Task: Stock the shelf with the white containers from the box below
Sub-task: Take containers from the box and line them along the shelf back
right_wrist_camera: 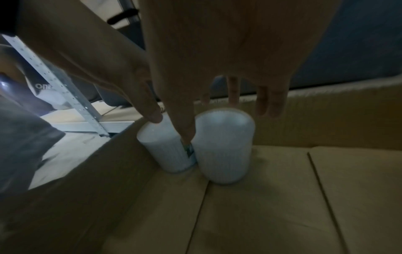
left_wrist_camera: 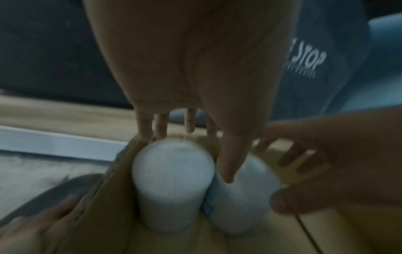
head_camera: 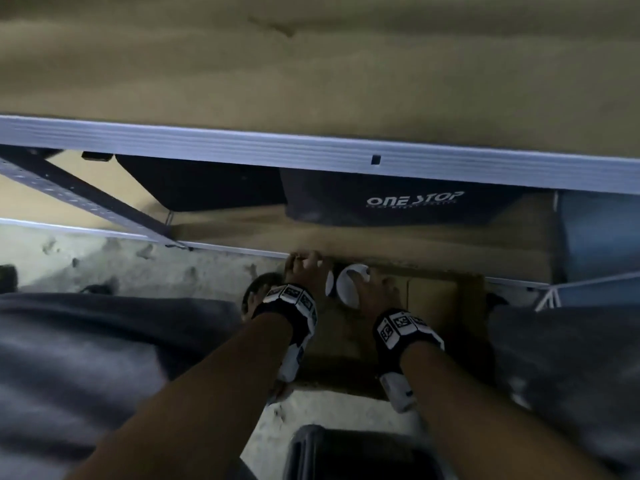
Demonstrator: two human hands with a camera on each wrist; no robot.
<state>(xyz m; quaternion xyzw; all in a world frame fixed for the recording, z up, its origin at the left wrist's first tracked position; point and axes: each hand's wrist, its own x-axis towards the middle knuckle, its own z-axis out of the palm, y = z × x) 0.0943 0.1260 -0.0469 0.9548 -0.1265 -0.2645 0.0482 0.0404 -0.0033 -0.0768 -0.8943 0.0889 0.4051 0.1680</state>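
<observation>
Two white cylindrical containers stand side by side in the far left corner of an open cardboard box (head_camera: 433, 299) on the floor. My left hand (left_wrist_camera: 189, 154) comes down over the left container (left_wrist_camera: 172, 173), its straight fingers behind the top and the thumb between the two. My right hand (right_wrist_camera: 224, 120) hovers over the right container (right_wrist_camera: 224, 146), fingers spread past its far side and thumb low on its left side. In the head view both hands (head_camera: 306, 268) (head_camera: 372, 289) are at the box's far edge, mostly covering the containers (head_camera: 348, 285). The brown shelf board (head_camera: 311, 81) with its pale metal rail (head_camera: 311, 150) lies above.
Black bags marked ONE STOP (head_camera: 412, 202) fill the space under the shelf, with a blue item (head_camera: 599, 230) to their right. A perforated metal brace (head_camera: 86, 199) slants at left. My grey-trousered knees flank the box. Its cardboard floor (right_wrist_camera: 282, 197) shows to the right.
</observation>
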